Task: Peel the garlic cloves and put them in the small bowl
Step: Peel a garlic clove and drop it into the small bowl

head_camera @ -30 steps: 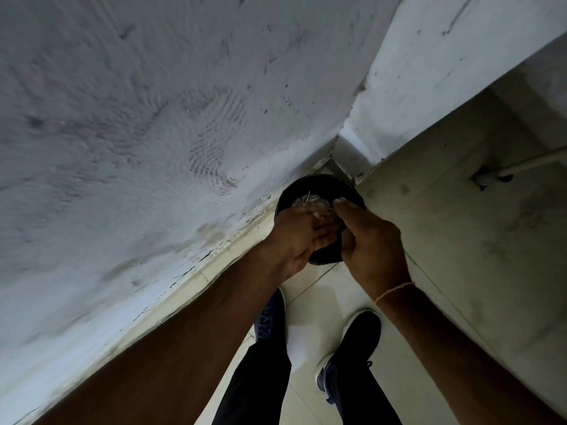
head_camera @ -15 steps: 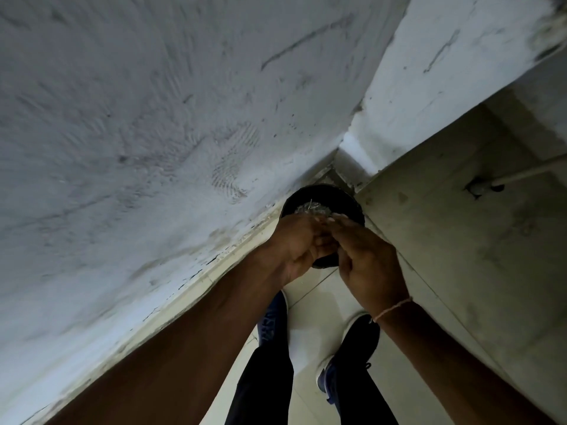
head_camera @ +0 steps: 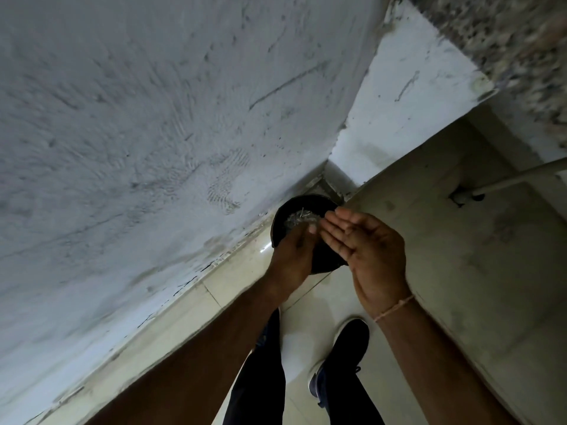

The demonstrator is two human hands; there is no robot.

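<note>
A round black bin [head_camera: 325, 259] stands on the floor in the corner, with pale papery garlic skins [head_camera: 299, 217] piled inside. My left hand [head_camera: 293, 253] hovers over its near left rim, back of the hand toward me, thumb up; its fingers are hidden. My right hand [head_camera: 368, 243] is held over the bin's right side, palm turned up and leftward, fingers straight, holding nothing. The fingertips of the two hands nearly meet above the skins. No garlic clove or small bowl is in view.
A rough grey-white wall [head_camera: 153, 133] fills the left. A white pillar [head_camera: 399, 96] and a speckled granite edge [head_camera: 506, 41] are at the upper right. A white pipe [head_camera: 521, 177] enters the right wall. My dark shoe [head_camera: 343, 357] stands on pale floor tiles.
My hands were pressed together over the bin. The right hand has since pulled away to the right and turned palm up with fingers spread straight. The view tilted up slightly.
</note>
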